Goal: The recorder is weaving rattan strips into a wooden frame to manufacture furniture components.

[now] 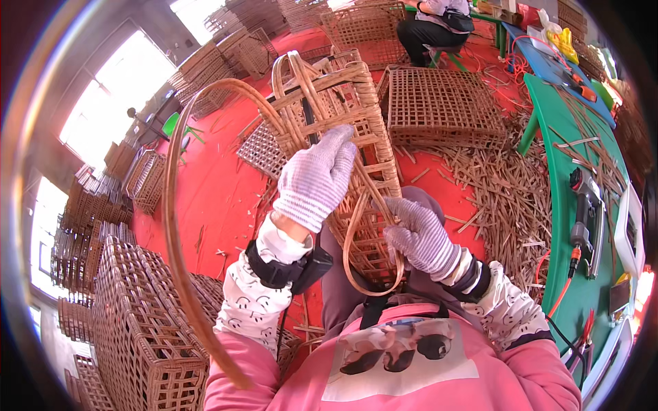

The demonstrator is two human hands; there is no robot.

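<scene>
The long brown strip [170, 219] swings closest to my eyes, arching up from in front of my left sleeve [257, 356] and over to the open-weave basket [384, 140]. The basket stands tilted before me, its lower end between my knees [336, 291]. My gloved left hand [315, 181] lies across the upper weave, fingers close together; I cannot tell what their tips pinch, if anything. The fingers of my right hand [421, 236] curl inward and look to be pinching the side of a small loop [347, 253] hanging low against the basket. Whether the loop and the long strip are one piece, I cannot tell.

To lace this well, I should brace the basket with my left hand, draw the slack out evenly and avoid any twist; a sharp tug could kink or split the loop. The long arc is best kept clear of my black wrist strap [271, 270], where it could snag.
</scene>
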